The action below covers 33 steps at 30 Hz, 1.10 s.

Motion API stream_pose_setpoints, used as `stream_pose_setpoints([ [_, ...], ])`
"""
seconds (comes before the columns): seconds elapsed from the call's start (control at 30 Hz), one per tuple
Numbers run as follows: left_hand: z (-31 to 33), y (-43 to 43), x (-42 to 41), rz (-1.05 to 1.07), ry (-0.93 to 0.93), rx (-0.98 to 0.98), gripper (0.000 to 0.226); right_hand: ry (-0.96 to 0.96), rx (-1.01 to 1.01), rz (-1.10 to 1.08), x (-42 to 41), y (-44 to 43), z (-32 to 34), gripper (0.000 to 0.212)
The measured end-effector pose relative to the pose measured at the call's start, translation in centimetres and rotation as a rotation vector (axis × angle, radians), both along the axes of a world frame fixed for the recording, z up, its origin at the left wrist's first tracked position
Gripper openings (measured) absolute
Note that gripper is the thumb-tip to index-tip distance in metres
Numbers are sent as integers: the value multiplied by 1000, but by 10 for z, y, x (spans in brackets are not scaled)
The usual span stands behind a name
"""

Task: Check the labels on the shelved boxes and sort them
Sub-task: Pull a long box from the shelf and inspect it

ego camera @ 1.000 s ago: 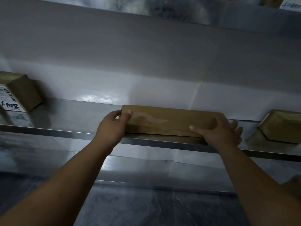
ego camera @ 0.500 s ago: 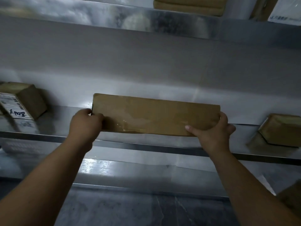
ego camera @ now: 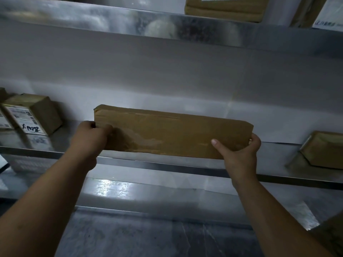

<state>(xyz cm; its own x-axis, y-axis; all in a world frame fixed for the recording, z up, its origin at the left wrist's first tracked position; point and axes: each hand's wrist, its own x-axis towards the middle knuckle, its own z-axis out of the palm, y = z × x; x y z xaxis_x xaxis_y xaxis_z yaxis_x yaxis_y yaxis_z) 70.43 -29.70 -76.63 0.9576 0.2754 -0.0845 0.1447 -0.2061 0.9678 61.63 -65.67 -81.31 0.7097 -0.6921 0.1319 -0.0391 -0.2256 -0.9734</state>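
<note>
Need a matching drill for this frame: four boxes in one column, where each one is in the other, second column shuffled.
Things:
1. long box
2. handwritten-label box
3. plain low box
4. thick box with printed label

Places:
a. on the upper shelf
b. on the middle shelf, right end
c. held between the left hand and the right hand
d. on the middle shelf, left end

Pairs: 1-c, 2-d, 3-b, 4-a.
</note>
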Motion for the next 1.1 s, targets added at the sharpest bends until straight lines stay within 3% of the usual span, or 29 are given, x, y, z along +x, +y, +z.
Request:
stream_pose_setpoints([
  [0.1,3,8,3,8,-16,-12,38,-9,54,27,0,-1,10,92],
  [0.27,21,32,-3,44,-91,-23,58,75,33,35,2,-10,27,45],
  [0.43,34,39,-6,21,-73,-68,19,165,218,52,14,-10,38,36],
  [0.57,37,39,-5,32,-46,-77,20,193,333,58,21,-6,41,37],
  [0.63,34,42,-3,18,-43,-37,36,205,409,66,21,-2,41,36],
  [0.73,29,46,-3,10,-126,370,94,205,472,75,19,7,44,25],
  [0.8,39,39,-11,-65,-338,608,105,194,470,98,17,15,47,15],
  [0.87,51,25,-22,-288,-538,757,112,181,472,126,14,25,53,11],
  [0.93,51,4,-28,-466,-596,1062,123,161,493,160,12,37,59,11],
  [1.0,40,-20,-35,-505,-636,1252,121,133,516,202,10,49,66,13],
  [1.1,18,-43,-37,-429,-808,1252,86,94,551,280,7,64,77,20],
])
